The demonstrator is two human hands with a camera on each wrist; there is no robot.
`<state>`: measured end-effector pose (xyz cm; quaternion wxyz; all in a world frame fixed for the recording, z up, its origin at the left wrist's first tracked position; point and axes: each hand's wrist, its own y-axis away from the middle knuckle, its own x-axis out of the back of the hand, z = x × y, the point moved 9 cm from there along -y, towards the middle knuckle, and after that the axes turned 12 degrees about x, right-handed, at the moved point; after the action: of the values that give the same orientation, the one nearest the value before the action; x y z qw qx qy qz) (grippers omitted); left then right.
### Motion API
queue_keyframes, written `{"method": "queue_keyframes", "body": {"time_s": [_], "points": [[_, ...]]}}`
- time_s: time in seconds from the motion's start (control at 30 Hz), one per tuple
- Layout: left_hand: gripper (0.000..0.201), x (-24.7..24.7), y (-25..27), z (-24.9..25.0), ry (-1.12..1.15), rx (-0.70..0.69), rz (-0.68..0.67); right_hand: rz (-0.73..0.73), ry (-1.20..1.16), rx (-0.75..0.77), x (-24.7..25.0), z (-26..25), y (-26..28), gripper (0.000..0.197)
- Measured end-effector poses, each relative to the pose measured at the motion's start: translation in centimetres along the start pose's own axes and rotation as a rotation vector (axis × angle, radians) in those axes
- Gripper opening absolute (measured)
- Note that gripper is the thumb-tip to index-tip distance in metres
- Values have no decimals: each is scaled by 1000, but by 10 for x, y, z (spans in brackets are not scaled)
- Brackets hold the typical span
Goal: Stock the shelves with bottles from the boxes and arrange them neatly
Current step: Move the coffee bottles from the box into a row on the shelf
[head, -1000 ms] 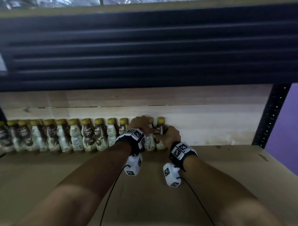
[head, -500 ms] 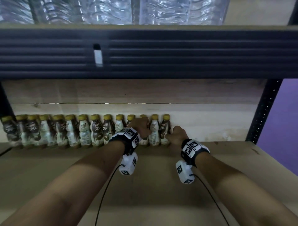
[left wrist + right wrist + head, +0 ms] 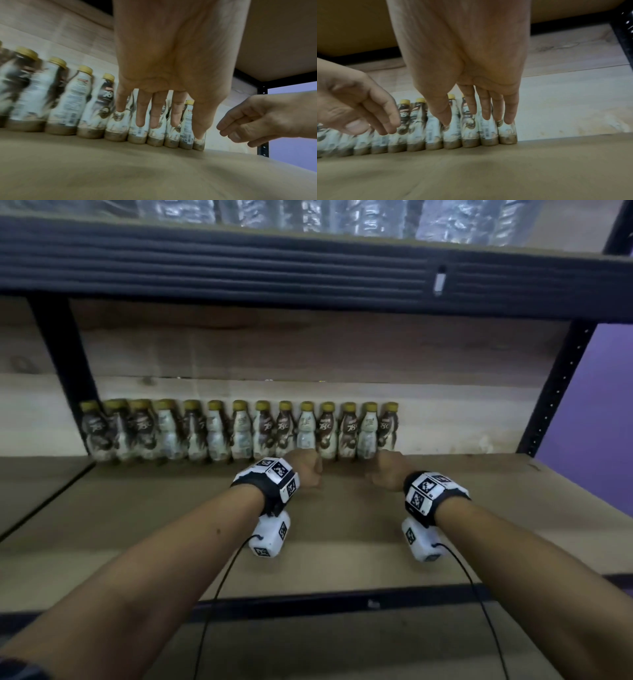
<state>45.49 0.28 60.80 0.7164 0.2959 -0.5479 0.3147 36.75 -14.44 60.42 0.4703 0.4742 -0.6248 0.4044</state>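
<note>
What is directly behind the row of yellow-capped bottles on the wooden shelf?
Behind the row of bottles stands a pale wooden back panel. The strip of panel right behind the bottles is covered; whether they touch it cannot be told.

— What stands at the back?
— A pale wooden back panel (image 3: pixel 445 412), darker board above it, under a black ribbed beam (image 3: pixel 239 268).
— And to the side?
— A black perforated upright post (image 3: pixel 555 385) at the right, with a purple wall (image 3: pixel 609 412) beyond it.
— The light?
— Dim, with the wooden shelf board (image 3: pixel 342 542) in brownish shade.
</note>
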Motion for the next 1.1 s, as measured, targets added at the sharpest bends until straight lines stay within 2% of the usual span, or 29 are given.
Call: {"method": "queue_keyframes", "body": {"time_s": [0.07,0.2,0.33,0.4,0.5,0.6,0.8,0.9,1.1], "points": [[42,-1,28,-22,9,13,-19,-15,49,-20,-9,-24,17,39],[49,-10,83,-66,65,59,-76,-73,106,-80,-35,-65,55,52],[43,-13,146,-88,53,-5,-71,-35,84,-64,-50,-114,99,49],[34,-18,174,-93,83,-37,-103,-14,71,-64,-55,-135,122,44],[21,-38,210,-102,164,-43,-236,-2,31,-39,-65,-163,154,27],[24,-62,238,-103,207,-76,-312,6,-16,7,-81,-183,182,12],[18,-146,272,-113,191,-58,-384,-127,-102,14,-162,-187,226,9],[19,-207,287,-122,225,-17,-490,-220,-171,-25,-221,-175,250,12],[15,-319,309,-133,236,172,-612,-545,-301,-75,-344,-146,313,20]]}}
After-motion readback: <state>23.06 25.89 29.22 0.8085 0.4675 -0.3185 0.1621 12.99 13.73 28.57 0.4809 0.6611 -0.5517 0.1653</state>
